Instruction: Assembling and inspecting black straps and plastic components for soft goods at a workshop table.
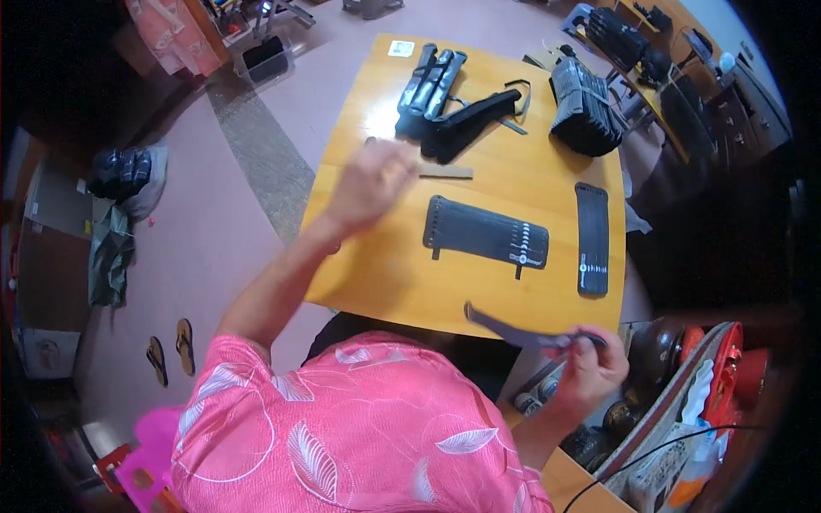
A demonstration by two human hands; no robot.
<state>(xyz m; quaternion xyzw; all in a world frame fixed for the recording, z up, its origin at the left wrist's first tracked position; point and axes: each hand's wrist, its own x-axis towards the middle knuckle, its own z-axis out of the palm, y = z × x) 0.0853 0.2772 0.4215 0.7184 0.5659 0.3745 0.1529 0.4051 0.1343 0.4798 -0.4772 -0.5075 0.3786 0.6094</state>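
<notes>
My right hand (588, 373) is closed on one end of a narrow dark strap (513, 335). The strap's other end reaches left past the table's near edge. Over the table's left side, my left hand (372, 184) is raised and smeared by motion. Its fingers look curled, but I cannot tell what they hold. Beside its fingertips is a thin brownish strip (446, 172); whether they touch is unclear. A flat dark rectangular piece (486, 232) with a row of white marks lies mid-table. To its right is a narrower dark piece (592, 239) with similar marks.
At the table's far side are rolled dark pouches (434, 81), a black strap bundle (473, 124) and a tied stack of dark pieces (583, 107). A small white card (401, 49) lies in the far left corner. Boxes and red items (727, 368) crowd my right.
</notes>
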